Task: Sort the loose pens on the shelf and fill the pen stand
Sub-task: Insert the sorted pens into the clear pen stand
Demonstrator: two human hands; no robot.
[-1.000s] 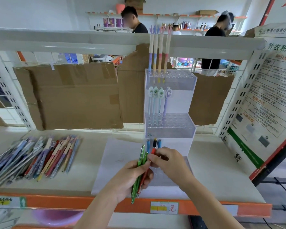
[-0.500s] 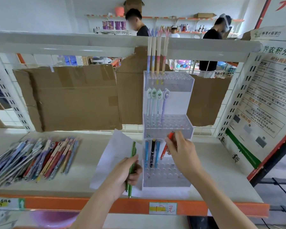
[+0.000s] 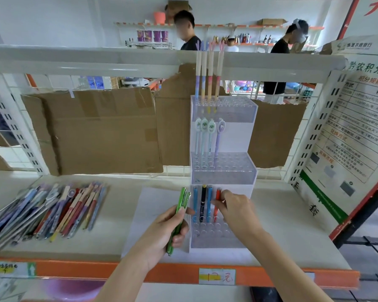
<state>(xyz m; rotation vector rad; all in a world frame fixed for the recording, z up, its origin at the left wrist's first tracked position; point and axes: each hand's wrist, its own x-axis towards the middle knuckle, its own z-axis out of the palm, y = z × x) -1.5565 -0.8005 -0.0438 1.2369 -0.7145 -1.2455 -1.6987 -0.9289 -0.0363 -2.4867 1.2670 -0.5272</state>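
On the far left of the shelf lies the heap of loose pens, fanned out flat and unsorted, evidently the stock waiting to be drawn from. On the orange front rail below it sits a small yellow-marked label with an upward arrow; its handwriting is too blurred to read. Nearer the middle, the left hand has its fingers curled round a few green pens, held upright just left of the stand, likely as a ready supply for the next holes. The clear tiered pen stand sits on a white sheet, with tall pastel pens in its top tier and cartoon-topped ones in the middle. In the near tier stand two blue pens and a black one, and beside them the right hand pinches an orange pen, seemingly seating it in its hole. Below, a price tag reads "12元". On the far right a poster carries Chinese text, including "积分规则".
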